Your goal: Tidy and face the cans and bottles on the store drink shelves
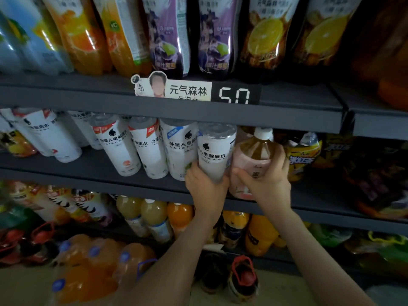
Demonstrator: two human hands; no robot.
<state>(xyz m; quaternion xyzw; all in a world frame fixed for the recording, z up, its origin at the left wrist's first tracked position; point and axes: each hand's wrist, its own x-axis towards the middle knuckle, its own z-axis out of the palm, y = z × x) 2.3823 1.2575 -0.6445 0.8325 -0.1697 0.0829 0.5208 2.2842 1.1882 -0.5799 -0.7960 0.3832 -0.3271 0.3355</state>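
Gripping the white electrolyte bottle (215,155) low with my left hand (205,184), fingers wrapped. My right hand (269,180) is curled round the pink-label bottle (251,160): brown liquid above the label, white cap on. Both touch side by side at the middle shelf's (110,177) front edge, right of the white bottle row (150,151).

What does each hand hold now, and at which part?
The left hand grips the white bottle at its lower body. The right hand grips the pink-labelled tea bottle around its labelled middle.
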